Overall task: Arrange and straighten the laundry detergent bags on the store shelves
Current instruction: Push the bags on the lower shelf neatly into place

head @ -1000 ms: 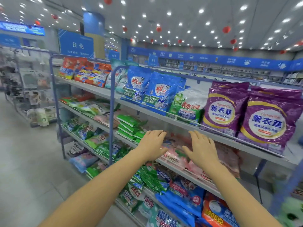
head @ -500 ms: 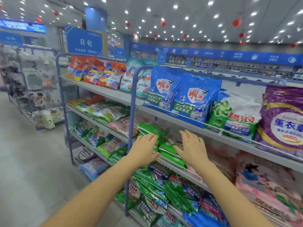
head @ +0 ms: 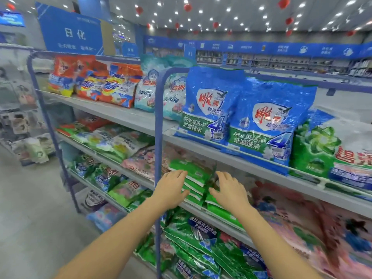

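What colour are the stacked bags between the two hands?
The stacked bags are bright green with white edges; the head view shows them.

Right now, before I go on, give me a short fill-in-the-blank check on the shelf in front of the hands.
1. The left hand and right hand flank a stack of flat ____ bags.
2. That stack lies on the ____ shelf from the top.
3. The two tall bags standing just above it are ____.
Missing words: green; second; blue.
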Tool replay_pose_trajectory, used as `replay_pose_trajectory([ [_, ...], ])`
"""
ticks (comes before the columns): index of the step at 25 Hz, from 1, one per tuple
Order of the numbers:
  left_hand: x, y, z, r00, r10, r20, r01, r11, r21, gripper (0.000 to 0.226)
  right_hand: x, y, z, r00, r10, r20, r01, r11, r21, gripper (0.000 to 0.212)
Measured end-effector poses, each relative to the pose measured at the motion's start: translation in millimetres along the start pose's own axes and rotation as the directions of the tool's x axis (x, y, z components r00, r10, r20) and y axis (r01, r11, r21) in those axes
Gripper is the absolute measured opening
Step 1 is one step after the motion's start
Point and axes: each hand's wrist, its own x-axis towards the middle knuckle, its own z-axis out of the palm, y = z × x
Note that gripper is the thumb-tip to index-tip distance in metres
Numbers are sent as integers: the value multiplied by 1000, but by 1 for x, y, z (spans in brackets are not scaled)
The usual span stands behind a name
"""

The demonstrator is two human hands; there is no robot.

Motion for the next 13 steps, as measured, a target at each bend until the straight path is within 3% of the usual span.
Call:
replay_pose_trajectory([
  [7, 87, -71, 36, 1000, -14, 27, 20, 973, -228, 59, 71, -15, 61, 961, 242, 135, -265, 945, 193, 61],
  [10, 122, -95, 44, 998, -7, 66, 23, 971, -238, 56, 104, -19, 74, 872, 444, 207, -490, 799, 348, 58],
  [13, 150, -107, 57, 987, 18, 162, 9, 986, -166, 58, 131, -25, 83, 772, 593, 229, -633, 687, 357, 56],
])
